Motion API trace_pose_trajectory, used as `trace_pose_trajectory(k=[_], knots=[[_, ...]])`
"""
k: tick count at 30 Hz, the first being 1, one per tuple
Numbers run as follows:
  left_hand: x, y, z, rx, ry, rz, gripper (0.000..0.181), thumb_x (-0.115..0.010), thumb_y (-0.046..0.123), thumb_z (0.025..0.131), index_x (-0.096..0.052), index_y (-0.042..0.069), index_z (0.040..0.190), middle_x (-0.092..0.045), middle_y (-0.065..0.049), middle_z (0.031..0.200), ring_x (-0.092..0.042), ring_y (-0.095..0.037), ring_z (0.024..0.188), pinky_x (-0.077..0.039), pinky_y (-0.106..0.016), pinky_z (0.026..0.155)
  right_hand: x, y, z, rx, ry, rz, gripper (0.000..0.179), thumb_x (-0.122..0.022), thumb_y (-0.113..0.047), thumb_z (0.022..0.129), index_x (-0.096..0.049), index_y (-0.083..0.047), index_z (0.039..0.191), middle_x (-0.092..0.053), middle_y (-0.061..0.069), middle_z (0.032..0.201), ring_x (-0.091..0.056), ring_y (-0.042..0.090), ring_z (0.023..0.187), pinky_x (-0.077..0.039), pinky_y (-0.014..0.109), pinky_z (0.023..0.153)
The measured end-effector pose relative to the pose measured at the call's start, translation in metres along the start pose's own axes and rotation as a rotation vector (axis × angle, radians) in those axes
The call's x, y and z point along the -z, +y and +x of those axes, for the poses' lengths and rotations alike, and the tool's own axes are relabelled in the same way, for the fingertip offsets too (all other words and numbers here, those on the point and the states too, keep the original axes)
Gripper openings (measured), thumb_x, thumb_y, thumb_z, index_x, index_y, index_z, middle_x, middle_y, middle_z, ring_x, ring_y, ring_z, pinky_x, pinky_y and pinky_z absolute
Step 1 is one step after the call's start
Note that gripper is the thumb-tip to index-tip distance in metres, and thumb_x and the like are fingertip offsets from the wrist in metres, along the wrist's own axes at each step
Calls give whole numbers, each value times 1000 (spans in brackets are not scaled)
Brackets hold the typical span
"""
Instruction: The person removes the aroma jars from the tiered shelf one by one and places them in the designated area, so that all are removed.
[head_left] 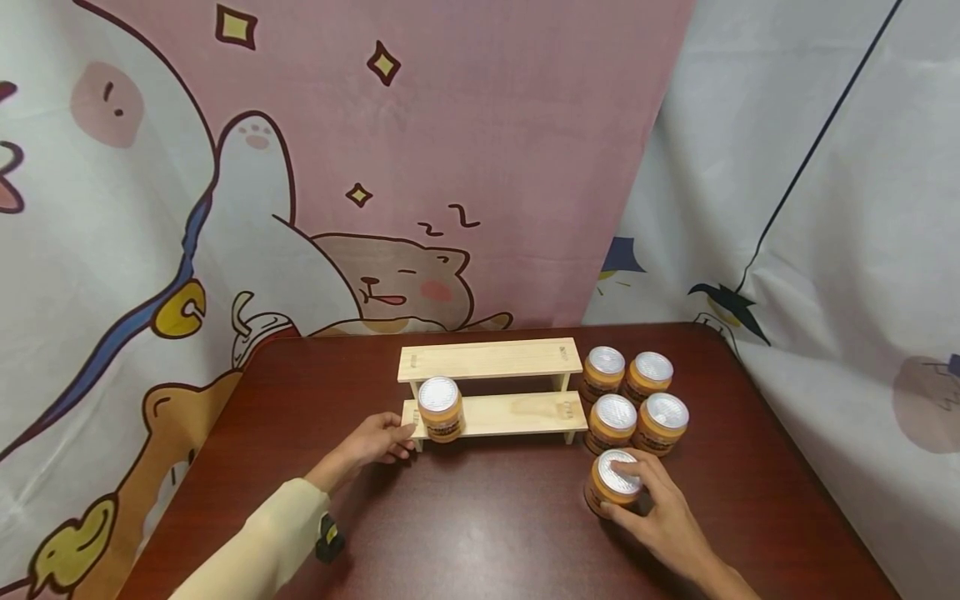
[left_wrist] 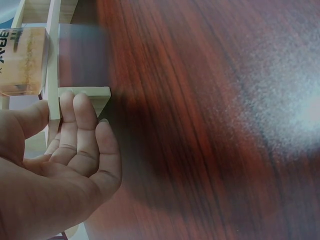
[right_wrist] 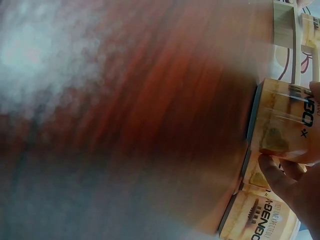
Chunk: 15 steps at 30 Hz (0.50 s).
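A two-tier light wooden rack [head_left: 517, 414] stands on the table, one jar [head_left: 441, 408] with a silver lid and orange label on its lower tier at the left end. My left hand [head_left: 377, 439] grips that end of the lower tier; in the left wrist view the thumb [left_wrist: 36, 119] lies over the board, fingers beneath. On the right, my right hand [head_left: 660, 510] holds a similar jar [head_left: 609, 490] between thumb and fingers. This jar [right_wrist: 281, 120] looks upright and close to the table, its lettering partly covered by fingers.
Several like jars stand grouped right of the rack, among them a front-right one [head_left: 662, 423] and a back-left one [head_left: 603, 373]. The dark red wooden table [head_left: 480, 533] ends at a printed cloth [head_left: 495, 167] behind and a pale cloth [head_left: 847, 250] at the right.
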<state>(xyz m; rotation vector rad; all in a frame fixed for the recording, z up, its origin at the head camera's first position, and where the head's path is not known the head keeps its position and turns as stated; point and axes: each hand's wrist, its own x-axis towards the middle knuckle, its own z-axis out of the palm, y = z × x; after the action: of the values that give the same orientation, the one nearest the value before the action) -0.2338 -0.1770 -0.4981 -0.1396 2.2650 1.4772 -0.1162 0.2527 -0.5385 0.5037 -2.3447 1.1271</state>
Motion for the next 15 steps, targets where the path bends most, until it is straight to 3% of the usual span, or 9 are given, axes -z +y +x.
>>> trace_pose_trajectory(k=[15], knots=[[1,2,-3,-11,-30,8,29,-57,26,103,-54,-1,110,-73,-10,90,-65,-10,72,-52,-33,69,1,-1,0,32,1,12,68,-92,8,54,-65,-7,114,-57,16,126,-47,-7,117,-36,1,90]])
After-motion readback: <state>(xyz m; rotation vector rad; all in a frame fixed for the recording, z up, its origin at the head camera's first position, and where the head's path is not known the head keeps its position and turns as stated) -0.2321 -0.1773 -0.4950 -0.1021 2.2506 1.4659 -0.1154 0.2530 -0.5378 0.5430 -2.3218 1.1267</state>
